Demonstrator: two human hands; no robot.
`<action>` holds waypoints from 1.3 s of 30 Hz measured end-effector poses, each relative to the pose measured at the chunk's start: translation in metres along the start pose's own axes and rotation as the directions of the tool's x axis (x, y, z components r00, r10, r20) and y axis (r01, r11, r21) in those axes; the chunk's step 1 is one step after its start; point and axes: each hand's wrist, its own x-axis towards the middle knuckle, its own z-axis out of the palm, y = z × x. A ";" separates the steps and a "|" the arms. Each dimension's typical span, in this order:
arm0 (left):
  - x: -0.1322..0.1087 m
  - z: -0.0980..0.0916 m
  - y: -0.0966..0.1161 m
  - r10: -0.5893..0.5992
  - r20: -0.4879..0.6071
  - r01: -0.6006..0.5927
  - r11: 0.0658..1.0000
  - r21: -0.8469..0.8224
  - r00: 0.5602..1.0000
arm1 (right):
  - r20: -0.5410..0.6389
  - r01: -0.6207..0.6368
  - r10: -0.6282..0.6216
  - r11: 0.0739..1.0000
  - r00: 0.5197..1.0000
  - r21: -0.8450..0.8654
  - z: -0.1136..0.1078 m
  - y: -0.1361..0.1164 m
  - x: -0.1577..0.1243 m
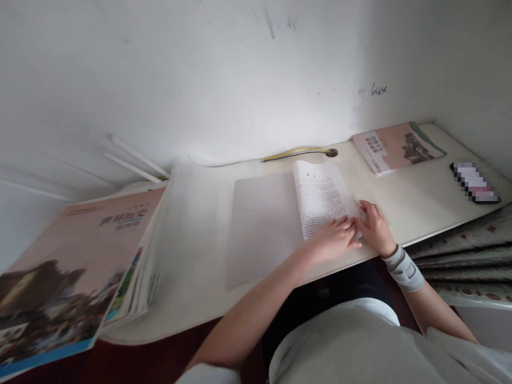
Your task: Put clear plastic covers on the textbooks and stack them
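An open book with printed text lies on the white desk, a blank pale page spread to its left. My left hand rests on the near corner of the printed page, fingers stretched toward my right hand. My right hand, a grey band round its wrist, lies flat at the page's right edge, fingers extended. Their fingertips meet at the page's lower corner.
A stack of pink-covered textbooks sits at the desk's left end. Another pink textbook lies at the back right, a phone near the right edge. A cable runs along the wall into a desk hole. Patterned fabric lies right of the desk.
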 end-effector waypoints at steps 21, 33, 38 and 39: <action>0.080 -0.037 -0.130 -0.210 -0.036 0.213 0.961 0.178 0.977 | 0.113 0.127 -0.092 0.926 0.989 -0.356 0.007 -0.014 -0.003; -0.103 0.014 0.010 -0.286 -0.227 0.345 0.894 0.288 0.931 | 0.130 0.143 -0.100 0.916 0.986 -0.376 0.007 -0.014 -0.005; -0.078 0.031 0.009 -0.315 -0.425 0.442 0.864 0.243 0.849 | 0.163 0.168 -0.119 0.927 0.980 -0.336 0.000 -0.008 -0.003; -0.072 0.032 0.008 -0.312 -0.444 0.444 0.865 0.233 0.840 | 0.164 0.171 -0.121 0.925 0.979 -0.340 -0.003 -0.004 -0.003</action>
